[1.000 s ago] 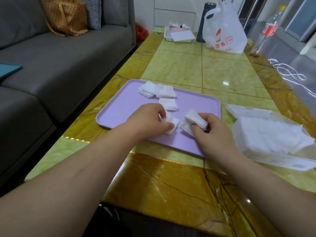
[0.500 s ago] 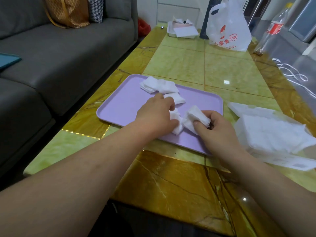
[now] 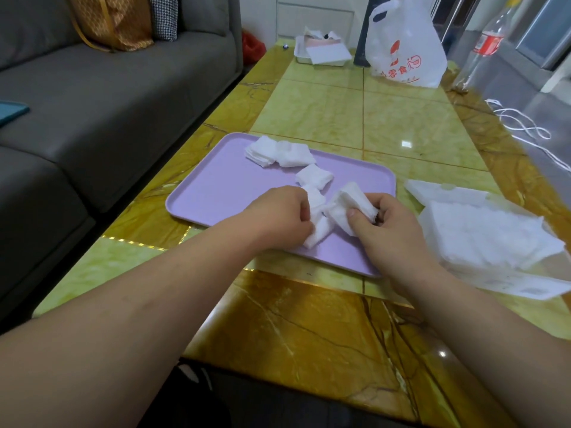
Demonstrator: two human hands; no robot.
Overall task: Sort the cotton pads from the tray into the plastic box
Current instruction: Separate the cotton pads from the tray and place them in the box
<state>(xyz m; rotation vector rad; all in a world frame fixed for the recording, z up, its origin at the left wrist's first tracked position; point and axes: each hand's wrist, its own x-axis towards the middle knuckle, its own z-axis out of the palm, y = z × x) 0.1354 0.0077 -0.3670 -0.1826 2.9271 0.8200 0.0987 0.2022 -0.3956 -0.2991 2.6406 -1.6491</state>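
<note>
A lilac tray (image 3: 216, 186) lies on the marble table. Loose white cotton pads lie on it: a stack at the far edge (image 3: 279, 153) and a single pad (image 3: 314, 176) nearer the middle. My left hand (image 3: 278, 216) grips a bunch of pads (image 3: 318, 223) over the tray's near part. My right hand (image 3: 389, 230) pinches a thicker stack of pads (image 3: 347, 206) between thumb and fingers, right beside the left. The clear plastic box (image 3: 494, 239), full of white pads, stands right of the tray with its lid (image 3: 445, 193) lying behind it.
A grey sofa (image 3: 92, 103) runs along the table's left side. At the far end stand a white plastic bag (image 3: 404, 47), a dark flask, a small white tray with papers (image 3: 321, 52) and a clear bottle (image 3: 482, 47). A white cable (image 3: 522, 125) lies at the right.
My left hand slid slightly toward me and gathered pads against the tray. My right hand keeps its stack and barely shifted. The view tilted a little.
</note>
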